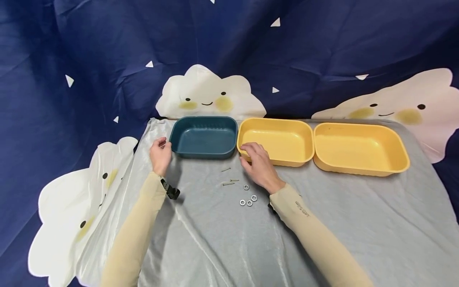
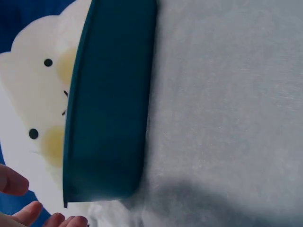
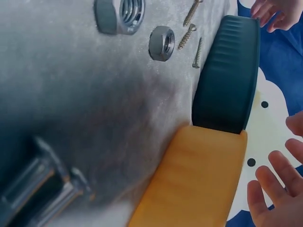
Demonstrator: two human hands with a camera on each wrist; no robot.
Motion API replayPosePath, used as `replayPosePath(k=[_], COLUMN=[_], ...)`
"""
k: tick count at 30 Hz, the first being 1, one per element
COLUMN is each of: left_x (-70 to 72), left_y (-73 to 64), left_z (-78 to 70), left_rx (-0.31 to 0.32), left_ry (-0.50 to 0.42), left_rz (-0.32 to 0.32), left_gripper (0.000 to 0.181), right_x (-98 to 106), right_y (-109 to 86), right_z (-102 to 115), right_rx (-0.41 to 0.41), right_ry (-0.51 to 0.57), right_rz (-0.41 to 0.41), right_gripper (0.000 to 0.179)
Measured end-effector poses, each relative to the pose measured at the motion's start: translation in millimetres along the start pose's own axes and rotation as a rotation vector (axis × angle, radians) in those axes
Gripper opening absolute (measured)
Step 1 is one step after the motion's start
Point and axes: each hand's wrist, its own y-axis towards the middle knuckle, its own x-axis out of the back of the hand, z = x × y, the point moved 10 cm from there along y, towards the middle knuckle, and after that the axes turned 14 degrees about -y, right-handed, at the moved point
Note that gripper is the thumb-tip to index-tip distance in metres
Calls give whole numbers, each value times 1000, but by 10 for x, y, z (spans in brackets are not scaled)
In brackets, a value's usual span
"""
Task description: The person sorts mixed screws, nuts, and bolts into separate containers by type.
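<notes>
from my end i see the left hand (image 1: 161,156), fingers loosely curved, holding nothing, beside the teal bin (image 1: 207,140), which looks light, stiff, slightly slick: rim pinch. next, screws (image 1: 228,184) and nuts (image 1: 252,199) on grey cloth (image 1: 201,211), hard, probably fingertip picks. then the right hand (image 1: 260,165), fingers loosely spread and empty, at the middle yellow bin (image 1: 283,144)'s near-left rim, likely same plastic, same hold.

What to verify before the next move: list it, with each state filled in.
1. Screws on the grey cloth: ok, three visible.
2. Nuts apart from the screws: ok, four visible.
3. Right hand free: ok, fingers spread, holding nothing.
4. Right hand clear of the middle yellow bin: not ok, overlaps its near rim in the head view.
5. Left hand off the blue bin: cannot tell, close beside its left wall.
</notes>
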Motion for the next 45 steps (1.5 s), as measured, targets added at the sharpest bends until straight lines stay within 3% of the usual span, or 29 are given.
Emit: replayPosePath(k=[5, 10, 13, 17, 20, 33, 39, 45], left_x=[-36, -86, -135, -193, -216, -236, -243, -223], left_y=[86, 114, 118, 123, 138, 232, 210, 221], left_z=[112, 216, 307, 408, 418, 407, 431, 489], left_rx=[74, 142, 197, 261, 263, 217, 269, 328], left_ry=[-28, -25, -89, -240, -283, -275, -367, -382], left_rz=[-9, 20, 49, 78, 98, 183, 193, 185], left_gripper=[43, 44, 44, 42, 42, 45, 47, 48], right_x=[-130, -283, -367, -438, -450, -432, -394, -288], right_y=[65, 110, 110, 107, 114, 150, 167, 163], right_z=[37, 59, 71, 83, 90, 83, 68, 96], right_rx=[11, 27, 43, 55, 58, 58, 58, 85], right_ry=[-18, -80, -124, -159, -170, -189, -153, -44], right_rz=[49, 117, 158, 187, 189, 192, 189, 131], right_gripper=[35, 39, 39, 38, 36, 33, 31, 26])
